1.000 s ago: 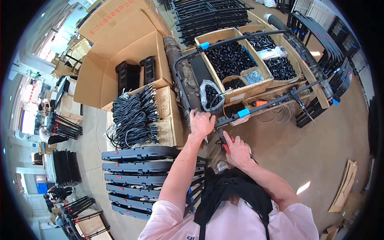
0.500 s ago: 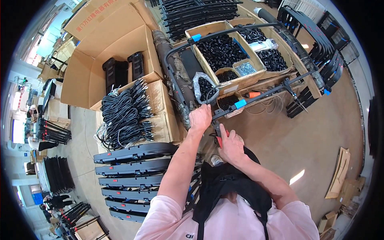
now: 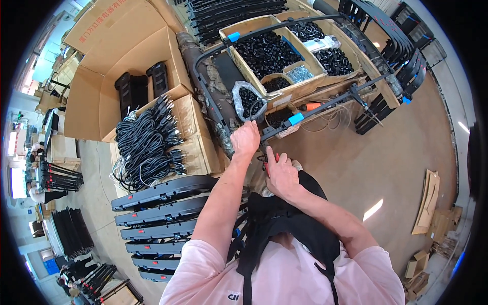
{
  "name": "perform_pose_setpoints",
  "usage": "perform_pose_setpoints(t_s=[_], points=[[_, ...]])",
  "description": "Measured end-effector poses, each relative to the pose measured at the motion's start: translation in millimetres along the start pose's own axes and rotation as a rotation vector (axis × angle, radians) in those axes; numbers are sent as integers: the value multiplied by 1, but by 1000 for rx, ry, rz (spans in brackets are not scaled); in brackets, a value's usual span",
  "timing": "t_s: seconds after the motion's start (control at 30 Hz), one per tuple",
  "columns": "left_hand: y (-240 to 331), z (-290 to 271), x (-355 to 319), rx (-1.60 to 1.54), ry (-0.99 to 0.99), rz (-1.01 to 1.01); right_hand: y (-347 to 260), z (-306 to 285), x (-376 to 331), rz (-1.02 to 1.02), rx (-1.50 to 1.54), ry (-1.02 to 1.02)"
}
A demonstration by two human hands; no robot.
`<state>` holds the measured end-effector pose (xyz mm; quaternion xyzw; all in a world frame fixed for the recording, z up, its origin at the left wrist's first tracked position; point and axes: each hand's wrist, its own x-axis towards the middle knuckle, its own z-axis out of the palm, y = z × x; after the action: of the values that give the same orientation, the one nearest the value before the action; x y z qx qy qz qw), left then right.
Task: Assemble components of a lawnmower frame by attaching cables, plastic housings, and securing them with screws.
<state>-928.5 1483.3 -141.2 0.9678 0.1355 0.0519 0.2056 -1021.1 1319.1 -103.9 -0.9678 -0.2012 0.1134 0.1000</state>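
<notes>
My left hand (image 3: 245, 138) is closed in a fist at the near left corner of a black tubular frame (image 3: 317, 110) with blue tape on its rails. A thin dark strand rises just above the fist, but what the fingers grip is mostly hidden. Close beside it on the right, my right hand (image 3: 282, 175) is wrapped round a red-handled hand tool (image 3: 267, 166), index finger stretched forward along it. The tool's dark front end lies below the frame's corner, and fingers cover much of the rest. Beyond the fist stands a plastic bag of small black parts (image 3: 249, 100).
Behind the near rail is a divided wooden tray (image 3: 295, 93) of small black parts and screws. At left, bundled black cables (image 3: 147, 140) lie by an open cardboard box (image 3: 96, 86). Curved black panels (image 3: 162, 218) stack below them. An orange-handled tool (image 3: 312, 107) lies under the rail.
The whole view has shifted, so the scene sits further left and higher. Both hands stay at the frame's corner; the right hand and its tool have turned slightly, and less of the tool shows.
</notes>
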Motion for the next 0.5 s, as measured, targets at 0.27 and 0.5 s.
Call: perform_pose_setpoints(t_s=[0.27, 0.5], points=[[2, 1, 4, -27, 31, 8, 67, 5, 12, -39, 810, -224], [-6, 3, 2, -31, 38, -46, 92, 37, 25, 100, 1558, -675]])
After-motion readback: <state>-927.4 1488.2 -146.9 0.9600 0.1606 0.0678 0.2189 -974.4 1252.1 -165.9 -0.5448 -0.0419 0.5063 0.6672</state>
